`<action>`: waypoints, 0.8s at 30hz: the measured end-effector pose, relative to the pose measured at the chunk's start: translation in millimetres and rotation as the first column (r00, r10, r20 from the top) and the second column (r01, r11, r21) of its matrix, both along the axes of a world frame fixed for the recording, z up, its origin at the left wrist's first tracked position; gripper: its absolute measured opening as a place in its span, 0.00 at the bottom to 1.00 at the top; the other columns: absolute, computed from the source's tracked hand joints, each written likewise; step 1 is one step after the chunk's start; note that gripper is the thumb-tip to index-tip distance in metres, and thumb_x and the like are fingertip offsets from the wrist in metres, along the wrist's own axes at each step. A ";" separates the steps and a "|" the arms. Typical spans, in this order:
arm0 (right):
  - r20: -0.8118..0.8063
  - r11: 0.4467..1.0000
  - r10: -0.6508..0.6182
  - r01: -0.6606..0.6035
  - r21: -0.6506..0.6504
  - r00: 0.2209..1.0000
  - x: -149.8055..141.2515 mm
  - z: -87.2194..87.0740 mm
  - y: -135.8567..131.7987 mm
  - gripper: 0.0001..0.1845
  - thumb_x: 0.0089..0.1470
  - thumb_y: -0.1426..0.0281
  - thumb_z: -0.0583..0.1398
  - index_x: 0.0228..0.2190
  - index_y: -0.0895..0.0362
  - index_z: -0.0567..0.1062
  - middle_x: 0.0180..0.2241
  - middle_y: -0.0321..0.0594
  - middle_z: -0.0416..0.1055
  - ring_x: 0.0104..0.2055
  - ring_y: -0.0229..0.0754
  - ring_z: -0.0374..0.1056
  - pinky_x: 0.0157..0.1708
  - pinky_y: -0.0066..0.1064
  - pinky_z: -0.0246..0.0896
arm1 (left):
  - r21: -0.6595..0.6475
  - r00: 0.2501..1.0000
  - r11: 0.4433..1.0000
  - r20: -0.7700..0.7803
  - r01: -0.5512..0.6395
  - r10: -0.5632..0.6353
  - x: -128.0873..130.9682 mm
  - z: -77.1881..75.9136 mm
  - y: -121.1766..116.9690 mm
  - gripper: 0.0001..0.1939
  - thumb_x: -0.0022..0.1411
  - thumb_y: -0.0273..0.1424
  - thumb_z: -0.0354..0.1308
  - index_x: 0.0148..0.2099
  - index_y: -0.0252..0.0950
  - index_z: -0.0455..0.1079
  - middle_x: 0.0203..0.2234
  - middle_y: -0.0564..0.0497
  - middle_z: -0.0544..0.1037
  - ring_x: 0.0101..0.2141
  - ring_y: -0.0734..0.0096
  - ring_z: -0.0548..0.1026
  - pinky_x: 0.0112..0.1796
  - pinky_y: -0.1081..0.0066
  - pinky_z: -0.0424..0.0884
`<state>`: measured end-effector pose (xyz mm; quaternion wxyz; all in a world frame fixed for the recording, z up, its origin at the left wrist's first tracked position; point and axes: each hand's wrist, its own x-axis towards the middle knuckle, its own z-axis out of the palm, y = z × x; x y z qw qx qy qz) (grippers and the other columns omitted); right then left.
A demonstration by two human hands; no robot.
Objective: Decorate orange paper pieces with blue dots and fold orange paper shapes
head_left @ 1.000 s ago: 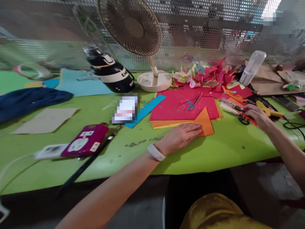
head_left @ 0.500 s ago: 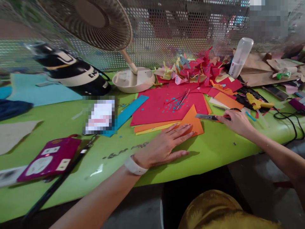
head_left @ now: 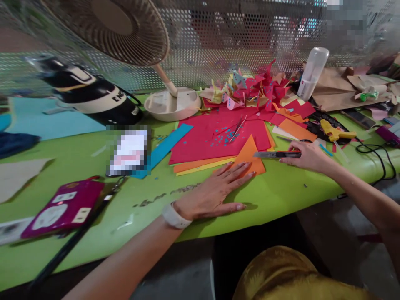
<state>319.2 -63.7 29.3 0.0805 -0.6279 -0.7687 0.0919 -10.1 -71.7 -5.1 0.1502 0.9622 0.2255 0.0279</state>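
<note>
My left hand lies flat with its fingers spread, pressing on a folded piece of orange paper. To the right, my right hand is closed around a utility knife. The knife's blade points left and reaches the right edge of the orange paper; whether it touches the paper I cannot tell. Behind the left hand sits a stack of red paper over orange and yellow sheets, strewn with small blue bits and a pair of tweezers. Scissors lie partly hidden behind my right hand.
A fan, a black bottle and a pile of folded paper shapes line the back. On the left are a phone and a purple case. A yellow glue gun with its cord lies at right.
My right hand has brought the knife leftward from beside the scissors to the orange paper. My left hand's fingers have spread wider on the paper. The view has shifted right.
</note>
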 end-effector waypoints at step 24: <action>0.063 0.975 0.220 -0.222 0.022 0.973 7.6 -4.2 -12.9 0.22 0.55 0.51 0.63 0.43 0.53 0.76 0.45 0.43 0.75 0.45 0.48 0.71 0.39 0.33 0.62 | 0.018 0.978 0.998 -0.199 -0.054 0.057 8.2 3.9 4.8 0.45 0.66 0.60 0.40 0.74 0.40 0.37 0.72 0.45 0.36 0.71 0.57 0.37 0.67 0.55 0.35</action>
